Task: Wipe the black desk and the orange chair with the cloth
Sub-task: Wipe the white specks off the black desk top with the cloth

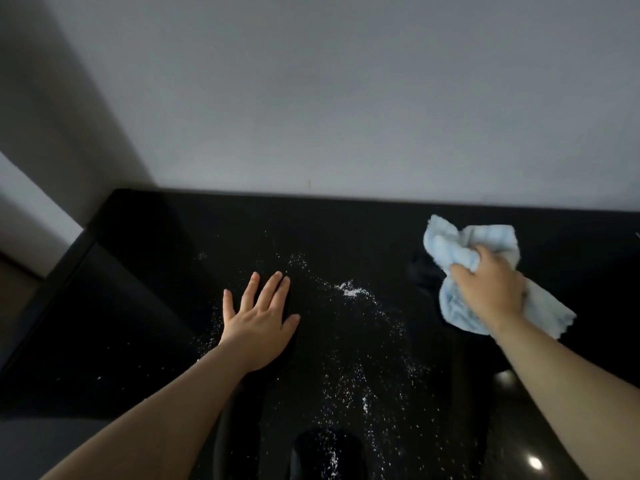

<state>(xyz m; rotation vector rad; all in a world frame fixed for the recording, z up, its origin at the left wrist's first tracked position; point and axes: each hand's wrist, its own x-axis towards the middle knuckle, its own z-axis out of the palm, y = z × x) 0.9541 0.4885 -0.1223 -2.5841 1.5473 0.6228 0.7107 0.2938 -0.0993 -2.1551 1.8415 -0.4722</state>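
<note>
The glossy black desk point(145, 306) fills the lower half of the view and stands against a wall. White powder point(349, 291) is scattered over its middle, from a small clump down toward the near edge. My left hand point(258, 320) lies flat on the desk with fingers spread, left of the powder, holding nothing. My right hand point(488, 287) grips a bunched light-blue cloth point(446, 242) at the right side of the desk, right of the powder; whether the cloth touches the surface I cannot tell. The orange chair is not in view.
A plain grey wall point(329, 98) rises directly behind the desk's far edge. The desk's left edge point(52, 299) drops off to the floor at the left. Light reflections point(535, 462) show on the near right of the desk.
</note>
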